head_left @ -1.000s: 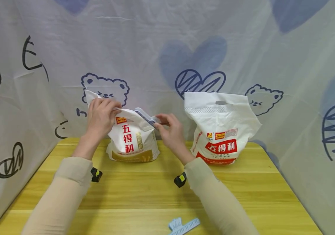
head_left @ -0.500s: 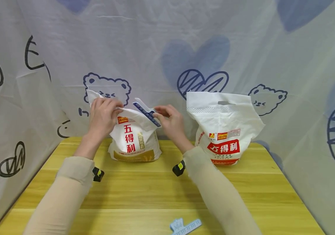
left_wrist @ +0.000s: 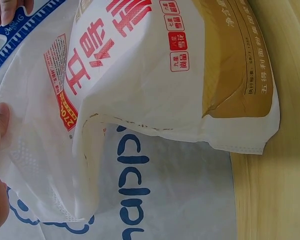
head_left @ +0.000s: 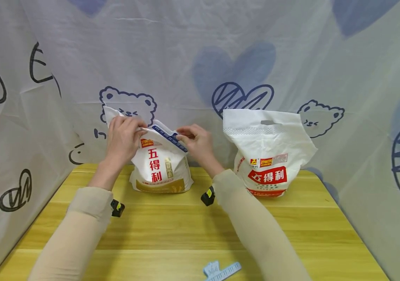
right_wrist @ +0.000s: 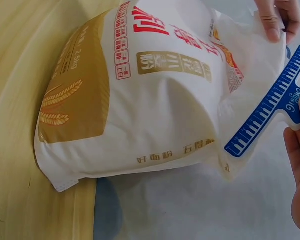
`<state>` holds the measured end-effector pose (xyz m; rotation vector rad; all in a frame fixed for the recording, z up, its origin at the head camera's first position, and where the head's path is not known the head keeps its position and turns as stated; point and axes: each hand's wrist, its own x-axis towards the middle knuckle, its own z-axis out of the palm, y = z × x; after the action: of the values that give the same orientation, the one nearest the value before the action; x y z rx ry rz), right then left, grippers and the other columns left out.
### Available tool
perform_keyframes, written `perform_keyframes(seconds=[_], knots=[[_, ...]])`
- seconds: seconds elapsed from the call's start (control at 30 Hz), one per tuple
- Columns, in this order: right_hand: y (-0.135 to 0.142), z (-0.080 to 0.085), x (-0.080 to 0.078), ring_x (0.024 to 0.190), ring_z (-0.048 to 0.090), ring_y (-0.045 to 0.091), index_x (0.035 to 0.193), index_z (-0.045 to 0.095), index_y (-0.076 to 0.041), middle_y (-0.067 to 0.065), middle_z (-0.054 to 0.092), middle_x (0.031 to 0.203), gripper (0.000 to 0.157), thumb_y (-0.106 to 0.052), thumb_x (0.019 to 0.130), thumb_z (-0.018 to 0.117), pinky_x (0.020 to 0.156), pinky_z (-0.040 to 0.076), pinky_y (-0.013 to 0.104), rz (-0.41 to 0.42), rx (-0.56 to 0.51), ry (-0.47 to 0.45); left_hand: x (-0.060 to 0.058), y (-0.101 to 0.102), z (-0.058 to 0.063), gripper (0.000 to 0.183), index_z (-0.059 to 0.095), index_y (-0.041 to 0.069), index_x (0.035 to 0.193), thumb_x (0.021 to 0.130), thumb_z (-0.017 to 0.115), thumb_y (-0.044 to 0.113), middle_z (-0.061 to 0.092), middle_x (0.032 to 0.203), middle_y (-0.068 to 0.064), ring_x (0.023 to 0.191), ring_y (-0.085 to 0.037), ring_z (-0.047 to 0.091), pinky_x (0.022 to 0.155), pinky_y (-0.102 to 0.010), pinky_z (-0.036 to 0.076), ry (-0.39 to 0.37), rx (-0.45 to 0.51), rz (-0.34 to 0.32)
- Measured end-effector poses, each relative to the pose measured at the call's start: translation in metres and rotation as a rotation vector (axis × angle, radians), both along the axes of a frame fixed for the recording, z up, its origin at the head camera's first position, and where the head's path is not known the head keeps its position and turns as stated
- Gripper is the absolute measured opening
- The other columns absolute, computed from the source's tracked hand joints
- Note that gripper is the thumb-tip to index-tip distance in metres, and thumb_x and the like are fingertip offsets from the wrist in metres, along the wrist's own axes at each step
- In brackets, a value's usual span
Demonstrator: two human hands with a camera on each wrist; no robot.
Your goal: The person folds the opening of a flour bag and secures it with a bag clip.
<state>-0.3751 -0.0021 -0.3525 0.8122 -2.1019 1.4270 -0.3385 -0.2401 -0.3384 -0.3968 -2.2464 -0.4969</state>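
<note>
A white flour bag with red lettering and a gold base band stands at the back left of the table. My left hand pinches its top edge at the left side. On the right side, my right hand pinches the tab of a dark blue bag clip patterned like piano keys. The right wrist view shows that clip lying slanted across the bag's top corner, with a strip of bag showing past it. Whether its jaws are closed on the bag I cannot tell.
A second flour bag, its handle top standing up, is right of my right hand. A light blue bag clip lies at the table's near edge. Right behind both bags hangs a printed cloth. The wooden table extends toward me.
The blue clip in my right hand first rose and turned its printed face forward, then moved left over the bag's top corner. My left hand keeps its hold on the bag.
</note>
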Motion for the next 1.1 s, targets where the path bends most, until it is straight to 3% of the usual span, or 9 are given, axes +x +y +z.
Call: perform_keyframes(seconds=[0.27,0.53,0.83,1.1], knots=[[-0.007,0.000,0.001,0.091,0.074,0.022,0.106,0.077,0.001,0.012,0.071,0.097,0.019,-0.005,0.089,0.080,0.076,0.058,0.017,-0.002,0.086,-0.057,-0.002,0.000,-0.001,0.012,0.068,0.002,0.104,0.095,0.074,0.009,0.072,0.104,-0.016,0.106,-0.036,0.053,0.108,-0.052,0.037,0.038,0.005,-0.002],[-0.012,0.002,0.001,0.088,0.072,0.021,0.107,0.078,-0.002,0.011,0.073,0.098,0.018,-0.007,0.090,0.080,0.074,0.057,0.017,-0.019,0.167,-0.051,-0.001,-0.001,-0.002,0.010,0.068,0.002,0.104,0.095,0.072,0.004,0.073,0.105,-0.016,0.104,-0.036,0.054,0.103,-0.052,0.039,0.071,0.003,-0.009],[-0.011,0.007,0.001,0.095,0.072,0.021,0.115,0.077,-0.004,0.009,0.068,0.101,0.025,-0.007,0.090,0.080,0.080,0.057,0.016,-0.020,0.229,-0.103,-0.002,0.000,-0.003,0.011,0.068,0.003,0.104,0.095,0.072,0.006,0.072,0.108,-0.016,0.105,-0.036,0.053,0.105,-0.052,0.038,0.092,0.017,-0.022],[-0.011,0.006,0.002,0.103,0.069,0.022,0.123,0.075,-0.005,0.009,0.065,0.109,0.032,-0.007,0.092,0.079,0.088,0.056,0.017,-0.019,0.197,-0.169,-0.001,0.000,-0.003,0.012,0.069,0.003,0.105,0.095,0.073,0.007,0.072,0.106,-0.016,0.104,-0.036,0.053,0.104,-0.053,0.038,0.102,0.020,-0.031]])
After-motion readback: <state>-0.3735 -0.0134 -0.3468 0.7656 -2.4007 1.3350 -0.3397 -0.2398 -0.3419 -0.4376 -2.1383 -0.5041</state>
